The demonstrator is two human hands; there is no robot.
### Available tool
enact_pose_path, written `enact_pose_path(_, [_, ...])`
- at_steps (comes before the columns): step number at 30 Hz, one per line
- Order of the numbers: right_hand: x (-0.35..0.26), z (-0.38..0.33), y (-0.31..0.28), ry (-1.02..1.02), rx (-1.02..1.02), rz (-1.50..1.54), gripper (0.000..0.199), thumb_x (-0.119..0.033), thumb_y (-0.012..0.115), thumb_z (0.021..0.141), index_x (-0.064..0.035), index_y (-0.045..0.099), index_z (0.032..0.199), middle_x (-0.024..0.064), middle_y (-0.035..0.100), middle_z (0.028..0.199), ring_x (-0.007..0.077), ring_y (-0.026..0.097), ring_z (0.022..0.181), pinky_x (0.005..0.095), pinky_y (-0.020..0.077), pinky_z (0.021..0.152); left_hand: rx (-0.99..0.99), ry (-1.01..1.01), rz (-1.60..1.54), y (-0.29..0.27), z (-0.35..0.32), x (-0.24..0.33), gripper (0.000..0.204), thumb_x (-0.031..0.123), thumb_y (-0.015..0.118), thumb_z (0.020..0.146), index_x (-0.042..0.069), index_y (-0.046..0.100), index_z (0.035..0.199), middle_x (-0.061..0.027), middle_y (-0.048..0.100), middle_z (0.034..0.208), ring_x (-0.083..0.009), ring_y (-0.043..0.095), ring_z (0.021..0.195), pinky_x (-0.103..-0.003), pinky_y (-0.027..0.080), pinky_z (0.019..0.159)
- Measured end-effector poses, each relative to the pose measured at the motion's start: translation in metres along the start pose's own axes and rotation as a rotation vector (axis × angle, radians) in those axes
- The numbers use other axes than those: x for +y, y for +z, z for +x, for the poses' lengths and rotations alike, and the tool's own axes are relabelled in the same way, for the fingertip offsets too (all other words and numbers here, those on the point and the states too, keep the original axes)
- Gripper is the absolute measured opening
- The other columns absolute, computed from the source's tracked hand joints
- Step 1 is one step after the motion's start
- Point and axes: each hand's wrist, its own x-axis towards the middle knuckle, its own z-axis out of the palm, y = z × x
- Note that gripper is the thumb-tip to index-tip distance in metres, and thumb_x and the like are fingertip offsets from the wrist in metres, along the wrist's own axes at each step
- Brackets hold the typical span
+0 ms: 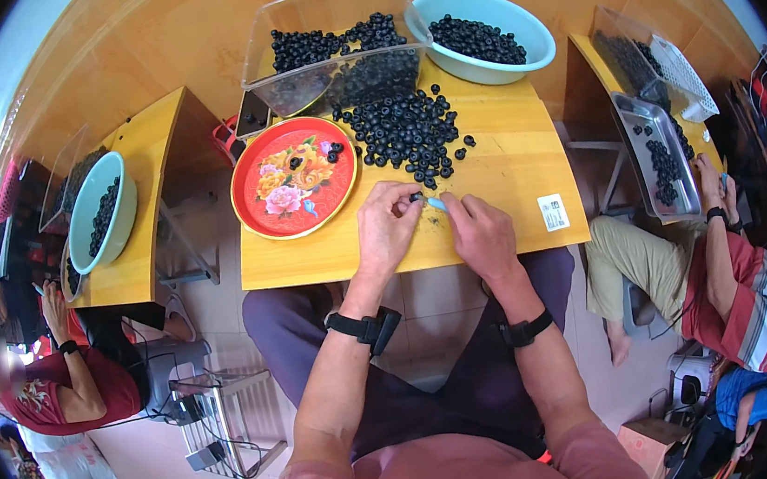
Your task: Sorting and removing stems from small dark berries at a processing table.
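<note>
Well, your left hand had its thumb and fingers pinched narrow on one small black piece, low on the wooden table. Your right hand was closed around a slim light-blue tool, its tip facing the piece from about four o'clock; whether they touched, you could not tell. Good work here probably called for a firm pinch, left fingertips clear of the tip, and short, light strokes with your wrists steady. Dark crumbs lay at five o'clock from the piece, the loose pile of black pieces at twelve, and the red flowered tray between nine and ten, conveniently within reach.
</note>
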Motion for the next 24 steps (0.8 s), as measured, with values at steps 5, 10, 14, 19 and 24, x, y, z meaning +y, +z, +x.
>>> enact_pose_path(5, [-0.0004,0.0007,0.0005,0.019,-0.019,0.013,0.027,-0.006,0.065,0.087,-0.007,0.07,0.113,0.0063,0.058,0.077,0.0229,0.066,0.071,0.0381,0.0534,0.059,-0.03,-0.05,-0.013,0.0006,0.0,0.0024,0.028,-0.001,0.08,0.086,0.001,0.075,0.113,-0.0045,0.068,0.094,-0.0097,0.063,0.078,-0.025,0.055,0.072])
enact_pose_path(10, [0.0005,0.0003,0.003,0.001,-0.013,0.018,0.023,-0.006,0.065,0.087,-0.0061,0.07,0.11,0.0068,0.058,0.076,0.0234,0.066,0.071,0.0382,0.0533,0.059,-0.037,-0.047,-0.046,0.0001,0.0,0.0015,0.034,-0.002,0.08,0.086,0.001,0.072,0.119,-0.0035,0.068,0.096,-0.009,0.063,0.082,-0.025,0.056,0.075])
enact_pose_path(14, [0.0,0.0017,0.0019,0.003,-0.011,0.025,0.023,-0.005,0.065,0.087,-0.0057,0.069,0.109,0.0073,0.058,0.076,0.0237,0.066,0.07,0.0385,0.0532,0.058,-0.04,-0.078,-0.045,0.0006,0.0003,0.0014,0.034,-0.003,0.08,0.086,0.001,0.071,0.119,-0.0039,0.069,0.095,-0.0086,0.064,0.081,-0.024,0.056,0.075])
enact_pose_path(19, [0.0001,0.0021,0.0027,0.017,-0.017,0.064,0.024,-0.004,0.065,0.086,-0.0053,0.068,0.11,0.0084,0.058,0.076,0.0256,0.067,0.071,0.0398,0.0545,0.059,-0.049,-0.183,-0.168,0.0014,-0.001,-0.0005,0.033,-0.003,0.08,0.087,0.001,0.069,0.118,-0.0025,0.069,0.092,-0.0075,0.065,0.079,-0.024,0.056,0.074])
enact_pose_path(24, [0.0,0.0024,0.0026,0.043,-0.057,0.076,0.026,-0.004,0.065,0.086,-0.0051,0.068,0.112,0.0092,0.061,0.078,0.0266,0.068,0.073,0.0406,0.0555,0.06,-0.04,-0.191,-0.175,-0.0013,0.0008,0.0019,0.028,-0.005,0.08,0.087,0.0,0.066,0.111,-0.0042,0.07,0.089,-0.0082,0.066,0.077,-0.024,0.057,0.071])
